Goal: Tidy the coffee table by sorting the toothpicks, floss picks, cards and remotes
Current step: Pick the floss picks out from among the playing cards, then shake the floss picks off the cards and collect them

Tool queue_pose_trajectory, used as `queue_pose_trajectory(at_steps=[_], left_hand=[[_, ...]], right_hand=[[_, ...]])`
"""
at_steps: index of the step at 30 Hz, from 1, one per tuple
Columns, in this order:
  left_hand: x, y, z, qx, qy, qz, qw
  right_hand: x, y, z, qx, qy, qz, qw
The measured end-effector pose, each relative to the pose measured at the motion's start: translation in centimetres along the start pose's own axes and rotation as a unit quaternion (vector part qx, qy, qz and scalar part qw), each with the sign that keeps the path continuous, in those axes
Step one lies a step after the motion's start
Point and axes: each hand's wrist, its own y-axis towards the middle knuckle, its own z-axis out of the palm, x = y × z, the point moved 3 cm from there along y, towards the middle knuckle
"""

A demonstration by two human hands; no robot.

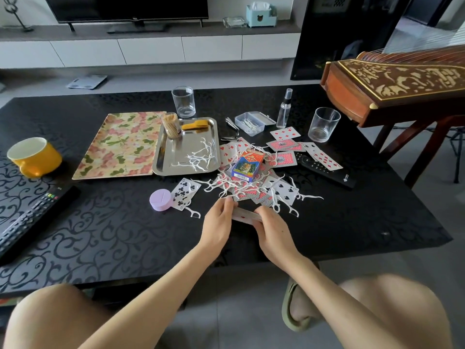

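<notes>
— What are the hands doing?
— The left hand (219, 222) and right hand (270, 227) are both pinching a thin, flat stack of cards (245, 215) just over the glossy black patterned tabletop (125, 235).
— And the rest?
— Loose cards (281, 159) are lying around a cardboard card box (247, 163), with white plastic floss picks (226, 187) tangling over them. Others are lying in the shiny steel tray (161, 157), beside a clear jar of wooden toothpicks (171, 125). A slim black remote (334, 176) is lying at the right.

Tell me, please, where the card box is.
In the head view, the card box lies near the centre, atop the pile of cards and floss picks, just right of the metal tray.
</notes>
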Motion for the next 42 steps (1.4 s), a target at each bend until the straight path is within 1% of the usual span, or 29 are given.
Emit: queue_pose_trajectory(at_steps=[2,3,5,6,8,10,12,14,16,18,19,21,22,23,25,26,28,29,31,33,36,38,40,42], left_hand=[[-1.9,1.9,-0.3,-0.001,0.075,0.039,0.996],[-3.0,3.3,-0.4,-0.023,0.134,0.072,0.988],[-5.1,6.2,-0.1,-0.065,0.236,0.125,0.962],[-5.9,7.8,0.5,-0.071,0.277,0.133,0.949],[-6.8,10.6,1.9,-0.058,0.382,0.112,0.916],[-7.5,12.8,3.5,-0.021,0.479,0.074,0.875],[-7.6,13.9,4.5,0.024,0.532,0.046,0.845],[-7.3,14.4,5.3,0.062,0.553,0.034,0.83],[-7.1,14.9,5.6,0.082,0.545,0.017,0.834],[-7.8,15.1,5.1,0.097,0.506,-0.015,0.857],[-8.1,15.3,4.8,0.122,0.469,-0.036,0.874],[-8.5,15.3,3.6,0.203,0.372,-0.069,0.903],[-8.6,15.1,2.8,0.245,0.322,-0.088,0.91],[-8.6,14.6,2.0,0.281,0.282,-0.106,0.911],[-8.4,13.6,0.5,0.327,0.227,-0.121,0.909],[-8.2,13.1,-0.1,0.34,0.205,-0.115,0.911],[-7.6,12.2,-1.1,0.34,0.165,-0.09,0.922],[-7.3,11.8,-1.6,0.327,0.151,-0.066,0.931],[-6.7,11.0,-2.4,0.286,0.137,-0.002,0.948],[-6.3,10.2,-3.1,0.248,0.113,0.044,0.961],[-5.7,9.3,-3.8,0.223,0.076,0.071,0.969],[-5.4,9.0,-4.1,0.203,0.073,0.086,0.973],[-5.4,8.8,-4.4,0.178,0.094,0.111,0.973],[-5.9,8.1,-4.6,0.154,0.13,0.155,0.967]], right_hand=[[-0.2,1.2,-1.5,-0.03,0.004,0.003,1.0],[-0.4,1.9,-2.5,-0.049,0.004,0.013,0.999],[-1.1,3.2,-4.3,-0.074,0.007,0.048,0.996],[-1.7,3.9,-5.1,-0.08,0.015,0.068,0.994],[-2.7,5.1,-6.4,-0.091,0.033,0.106,0.99],[-3.6,6.3,-7.5,-0.104,0.043,0.138,0.984],[-3.9,6.9,-8.1,-0.107,0.049,0.16,0.98],[-4.2,7.4,-8.4,-0.105,0.056,0.166,0.979],[-4.7,7.7,-8.5,-0.098,0.062,0.176,0.978],[-5.3,8.0,-8.6,-0.083,0.09,0.198,0.972],[-5.6,8.3,-8.5,-0.072,0.112,0.213,0.968],[-5.8,8.9,-8.6,-0.053,0.173,0.26,0.949],[-5.9,9.2,-8.6,-0.049,0.224,0.295,0.928],[-5.9,9.4,-8.6,-0.049,0.283,0.332,0.899],[-5.6,9.5,-8.8,-0.059,0.389,0.39,0.832],[-5.4,9.6,-8.9,-0.063,0.425,0.407,0.806],[-5.0,9.8,-9.1,-0.065,0.479,0.423,0.766],[-4.7,9.8,-9.1,-0.061,0.503,0.423,0.751],[-3.8,10.0,-9.3,-0.043,0.539,0.41,0.735],[-2.7,10.0,-9.6,-0.021,0.551,0.392,0.737],[-0.9,9.8,-10.2,0.001,0.547,0.367,0.752],[0.3,9.7,-10.5,0.002,0.54,0.351,0.765],[1.5,9.5,-11.0,0.001,0.522,0.329,0.787],[2.8,9.1,-11.5,0.002,0.481,0.301,0.823]])
